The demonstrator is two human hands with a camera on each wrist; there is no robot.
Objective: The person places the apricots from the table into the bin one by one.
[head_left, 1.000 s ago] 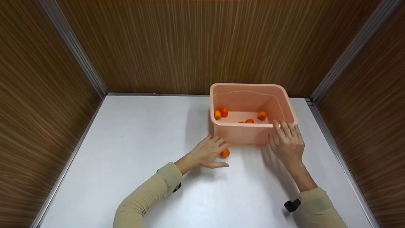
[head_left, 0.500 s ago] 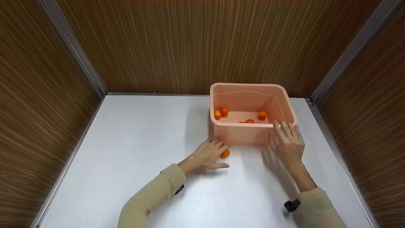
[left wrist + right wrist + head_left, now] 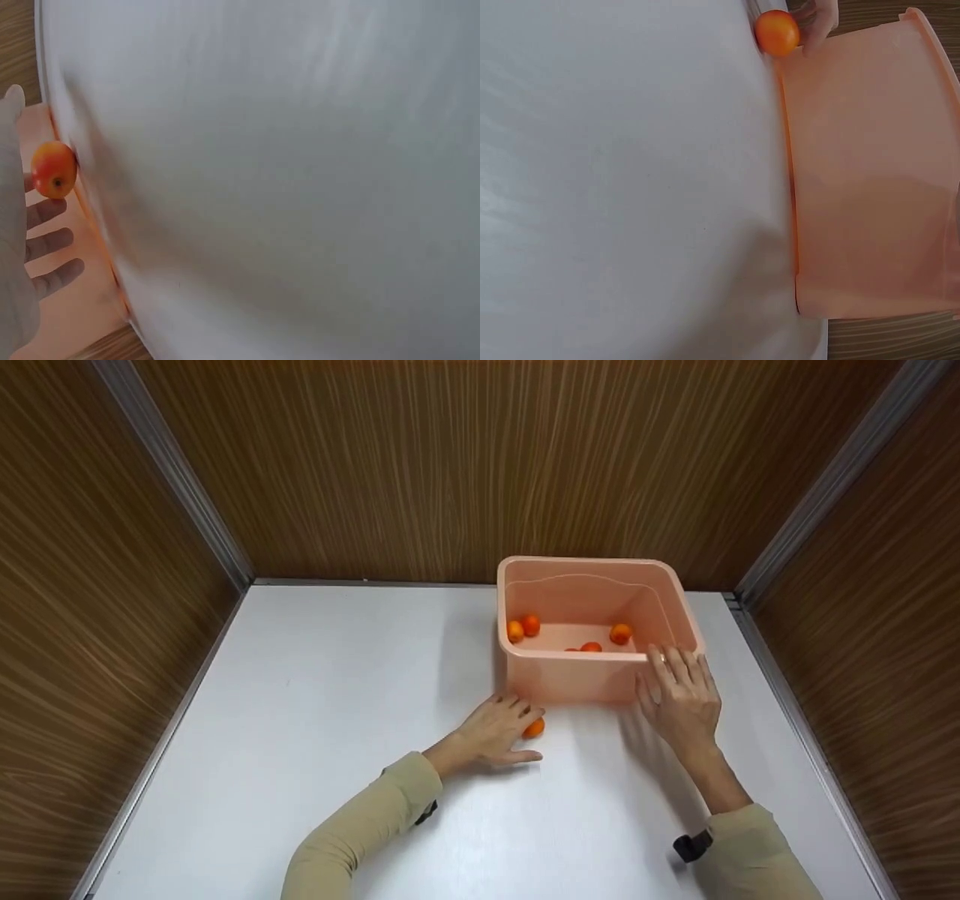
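Fruit [image 3: 533, 727], small, round and orange, lies on the white counter [image 3: 337, 697] in the head view, just in front of the near left corner of the pink tub [image 3: 585, 679]. Being round, it shows no long axis from here. The left hand [image 3: 495, 729] lies over it from the left, fingers loosely bent around it and touching it, thumb stretched along the counter below; whether the grip has closed on the fruit cannot be told. The right hand [image 3: 681, 697] rests flat against the tub's near wall at its right corner, fingers straight and spread, tips up at the rim. Inside the tub lie more orange fruits [image 3: 523, 628], two together at the left, one at the right, others partly hidden behind the near wall. Brown wood panels [image 3: 450, 465] enclose the counter.

From the left wrist, the fruit [image 3: 53, 170] sits at the left edge, against the palm side of the left hand [image 3: 22, 247], with a dark stem dimple facing the camera. The fingers [image 3: 52, 244] stretch out only slightly bent beside it, and the tub [image 3: 71, 307] shows behind them.

From the right wrist, the fruit [image 3: 777, 32] lies at the top of the picture, just beside the tub [image 3: 870, 172] at its corner, with fingers [image 3: 821, 19] right beside it.
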